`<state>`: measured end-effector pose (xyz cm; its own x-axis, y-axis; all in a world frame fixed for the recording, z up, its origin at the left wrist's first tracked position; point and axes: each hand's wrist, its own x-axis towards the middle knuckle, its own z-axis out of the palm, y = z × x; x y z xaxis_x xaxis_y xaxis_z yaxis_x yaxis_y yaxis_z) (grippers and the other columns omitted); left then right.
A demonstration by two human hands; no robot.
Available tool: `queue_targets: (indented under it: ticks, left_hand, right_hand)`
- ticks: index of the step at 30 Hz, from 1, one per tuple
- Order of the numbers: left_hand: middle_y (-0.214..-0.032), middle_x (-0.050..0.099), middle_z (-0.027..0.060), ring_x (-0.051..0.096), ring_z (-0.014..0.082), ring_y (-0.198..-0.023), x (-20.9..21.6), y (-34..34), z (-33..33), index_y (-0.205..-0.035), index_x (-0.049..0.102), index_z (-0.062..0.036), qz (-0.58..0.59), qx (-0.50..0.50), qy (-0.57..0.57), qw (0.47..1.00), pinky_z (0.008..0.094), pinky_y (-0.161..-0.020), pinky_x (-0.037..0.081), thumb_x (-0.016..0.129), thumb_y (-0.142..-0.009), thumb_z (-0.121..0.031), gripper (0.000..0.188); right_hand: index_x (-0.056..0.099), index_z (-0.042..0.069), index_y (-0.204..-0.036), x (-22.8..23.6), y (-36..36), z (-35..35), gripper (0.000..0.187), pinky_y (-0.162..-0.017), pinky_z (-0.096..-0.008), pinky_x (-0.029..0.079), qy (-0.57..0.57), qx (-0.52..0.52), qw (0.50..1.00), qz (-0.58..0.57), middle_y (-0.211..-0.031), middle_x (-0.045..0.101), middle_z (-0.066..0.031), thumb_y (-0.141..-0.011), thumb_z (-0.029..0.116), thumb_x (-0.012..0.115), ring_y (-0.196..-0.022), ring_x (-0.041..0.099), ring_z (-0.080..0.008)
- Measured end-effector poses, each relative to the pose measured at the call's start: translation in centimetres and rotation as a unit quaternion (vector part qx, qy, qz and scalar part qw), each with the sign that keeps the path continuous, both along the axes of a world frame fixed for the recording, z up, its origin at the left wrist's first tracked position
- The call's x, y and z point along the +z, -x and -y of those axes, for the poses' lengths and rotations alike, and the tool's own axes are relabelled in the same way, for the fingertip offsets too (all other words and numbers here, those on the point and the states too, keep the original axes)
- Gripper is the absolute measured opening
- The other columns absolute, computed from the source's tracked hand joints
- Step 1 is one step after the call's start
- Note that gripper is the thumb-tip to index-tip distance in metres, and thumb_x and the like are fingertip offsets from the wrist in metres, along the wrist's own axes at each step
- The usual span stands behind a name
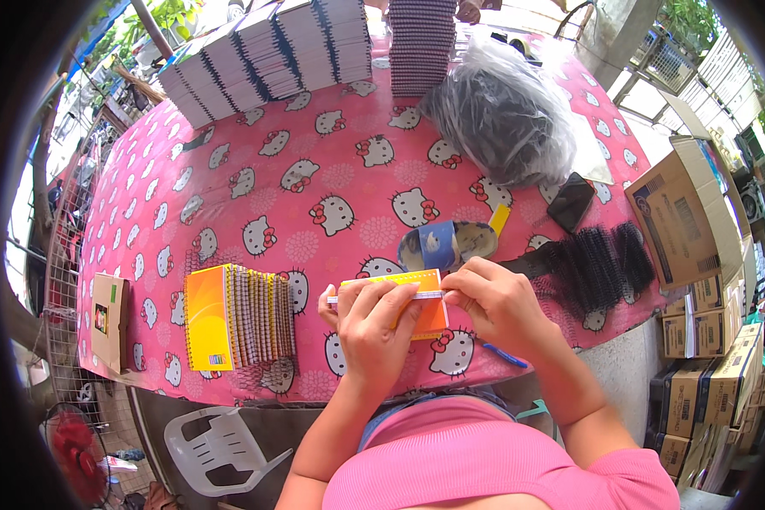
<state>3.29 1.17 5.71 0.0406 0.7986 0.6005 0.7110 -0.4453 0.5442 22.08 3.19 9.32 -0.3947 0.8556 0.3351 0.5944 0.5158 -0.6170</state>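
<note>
A small yellow and orange notebook [432, 318] lies at the table's near edge in front of me. Across it runs a narrow white strip [429, 295], and a row of holes shows along its upper yellow part. My left hand [372, 308] is closed over the notebook's left side, fingers pressing on the strip. At the right end of the strip, my right hand [493, 302] pinches with thumb and fingertips; what lies between them is too small to make out. To the left, several spiral-bound yellow notebooks [208, 314] stand in a leaning row.
Black binding coils [599, 268] are heaped at the right, near a dark phone [570, 202]. Beyond my hands are a blue slipper [447, 245] and a yellow piece [500, 218]. A plastic-wrapped bundle [510, 115] and bound book stacks [272, 55] stand far back; a blue pen [506, 355] lies near.
</note>
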Motion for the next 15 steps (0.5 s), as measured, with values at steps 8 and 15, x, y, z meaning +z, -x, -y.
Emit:
queue_targets:
  ticks: [8, 15]
  left_hand:
    - [-0.086, 0.069, 0.0047, 0.062, 0.0225, -0.087, 0.5, 1.0, 0.3, -0.090, 0.073, -0.0083, -0.001, -0.019, 0.018, 1.000, 0.0385, -0.090, 0.037, 0.081, -0.065, -0.010, 0.026]
    - [-0.088, 0.067, 0.0057, 0.062, 0.0235, -0.090, 0.6, 0.1, -0.2, -0.087, 0.071, -0.0094, 0.005, -0.019, 0.008, 1.000, 0.0422, -0.092, 0.038, 0.083, -0.060, -0.013, 0.030]
  right_hand:
    - [0.063, 0.006, -0.102, -1.5, -3.4, -4.4, 0.020, -0.076, -0.0385, 0.053, 0.085, 0.028, 0.995, 0.041, -0.102, 0.064, -0.0119, -0.081, 0.007, 0.064, -0.089, 0.065, -0.0326]
    - [0.054, 0.003, -0.109, -13.5, -7.2, -9.2, 0.041, -0.077, -0.0425, 0.053, -0.014, -0.085, 0.973, 0.214, -0.096, 0.064, -0.0173, -0.073, 0.012, 0.072, -0.096, 0.063, -0.0352]
